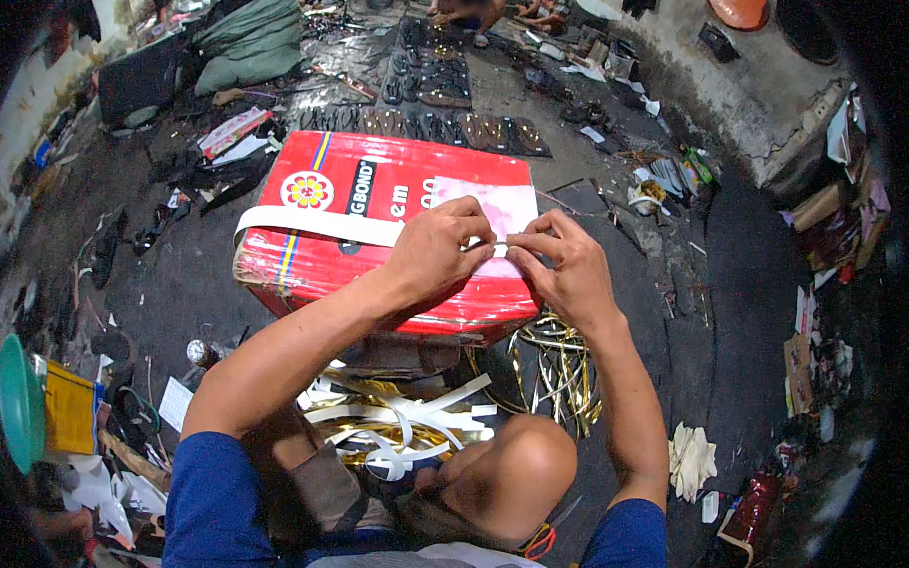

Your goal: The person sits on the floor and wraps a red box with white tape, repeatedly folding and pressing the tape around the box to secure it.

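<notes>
In front of me a red cardboard box [394, 297] serves as a surface under my hands. Across its top lies a flat white strip [316, 222], its left end curling over the box's edge. My left hand [438, 248] pinches the strip near its right end, thumb against fingertips. Close beside it, my right hand [572, 270] has thumb and index finger closed on the tip of the same strip. A short, narrow piece shows between the two pinches, partly hidden by the fingers. Below them a pale pinkish patch [487, 200] covers part of the box top.
White strips [409, 428] and gold strips [562, 373] lie heaped between my legs and the box. Sandals [420, 128] stand in rows beyond. A yellow container [70, 406] and green basin [20, 404] are at left, a cream cloth [691, 463] at right. People sit far off.
</notes>
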The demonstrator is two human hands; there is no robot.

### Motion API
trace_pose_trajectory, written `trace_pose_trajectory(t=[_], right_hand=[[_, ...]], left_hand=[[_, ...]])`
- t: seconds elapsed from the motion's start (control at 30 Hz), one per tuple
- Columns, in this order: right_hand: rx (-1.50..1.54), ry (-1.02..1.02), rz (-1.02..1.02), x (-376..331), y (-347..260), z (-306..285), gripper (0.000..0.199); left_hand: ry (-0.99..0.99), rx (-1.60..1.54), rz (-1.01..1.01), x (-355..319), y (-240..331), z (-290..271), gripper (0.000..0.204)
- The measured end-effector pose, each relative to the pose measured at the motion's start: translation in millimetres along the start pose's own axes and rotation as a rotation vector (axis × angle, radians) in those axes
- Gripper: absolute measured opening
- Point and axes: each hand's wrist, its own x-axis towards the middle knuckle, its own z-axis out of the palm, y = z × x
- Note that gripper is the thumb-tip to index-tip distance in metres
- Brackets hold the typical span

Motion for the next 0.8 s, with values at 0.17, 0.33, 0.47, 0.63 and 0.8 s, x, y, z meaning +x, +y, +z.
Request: trace_pose_trajectory(t=[0.17, 0.33, 0.47, 0.63, 0.8], right_hand=[[0.12, -0.135, -0.041, 5, 2, -5, 0.012], [0.203, -0.076, -0.016, 3, 10, -2, 0.017], [0.181, 0.029, 0.111, -1, 2, 5, 0.017], [0.243, 0.059, 0.326, -1, -1, 14, 0.016], [0.393, 0.083, 0.397, -4, 20, 39, 0.011]], left_hand=[[-0.084, -0.038, -0.036, 0, -4, -7, 0.012], [-0.058, -0.175, -0.139, 2, -2, -3, 0.016], [-0.047, -0.045, -0.084, 1, -1, -4, 0.014], [0.004, -0.008, -0.092, 1, 1, 1, 0.013], [-0.019, -0.024, -0.121, 6, 0, 3, 0.014]])
